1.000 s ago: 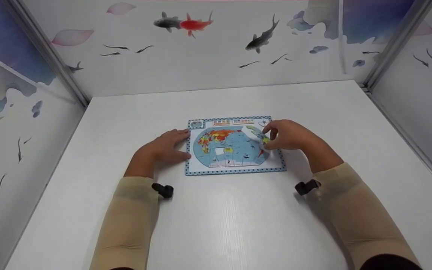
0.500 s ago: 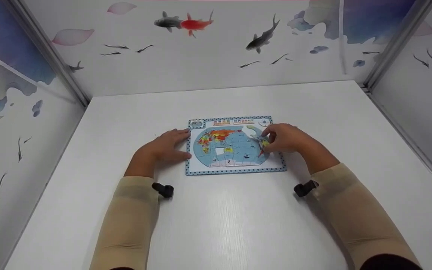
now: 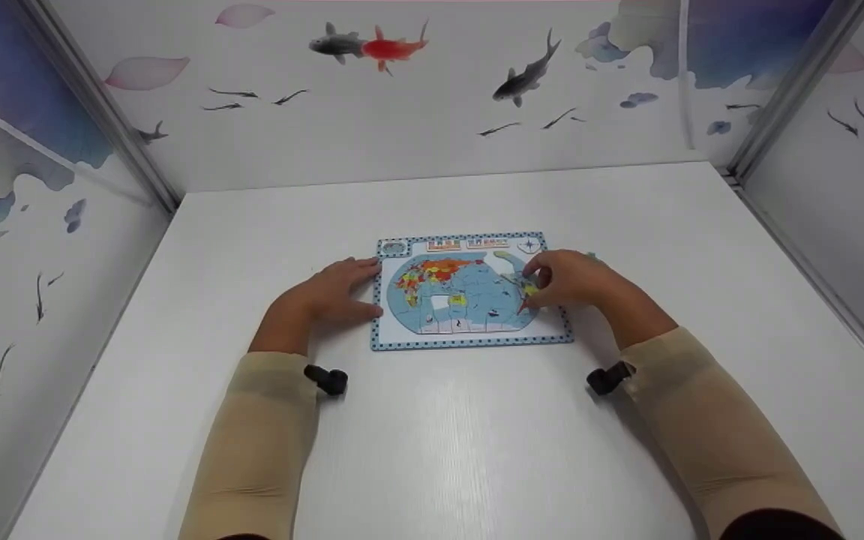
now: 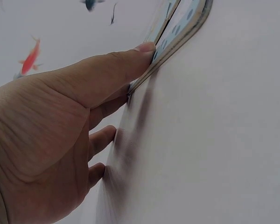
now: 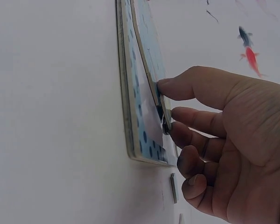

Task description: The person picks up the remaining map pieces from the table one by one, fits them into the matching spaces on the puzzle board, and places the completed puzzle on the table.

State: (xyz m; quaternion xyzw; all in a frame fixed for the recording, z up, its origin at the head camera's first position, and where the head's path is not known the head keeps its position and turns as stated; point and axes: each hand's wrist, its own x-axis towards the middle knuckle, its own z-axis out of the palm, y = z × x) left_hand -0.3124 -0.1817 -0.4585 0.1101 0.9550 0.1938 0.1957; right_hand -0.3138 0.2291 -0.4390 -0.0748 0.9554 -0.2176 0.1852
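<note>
A world map jigsaw puzzle (image 3: 477, 341) with a dotted blue border lies flat on the table. My left hand (image 3: 331, 292) rests at its left edge, with the thumb (image 4: 130, 65) touching the border and the fingers spread. At the map's right side my right hand (image 3: 571, 277) pinches a puzzle piece (image 3: 530, 289) between thumb and fingers. In the right wrist view the thumb (image 5: 177, 87) lies on the near side of the piece; part of the piece is hidden by the fingers. White gaps show in the map at its upper right and left of the yellow patch.
Just beyond the right hand, a loose piece (image 5: 173, 188) lies on the table (image 3: 447, 435); only a teal bit of it shows from above. Printed fish panels (image 3: 439, 142) wall the table at the back and sides. Black wrist cameras (image 3: 610, 378) sit at both sleeve cuffs.
My right hand has moved slightly down and toward me with the piece, which now lies lower against the map's right side. The left hand has stayed still.
</note>
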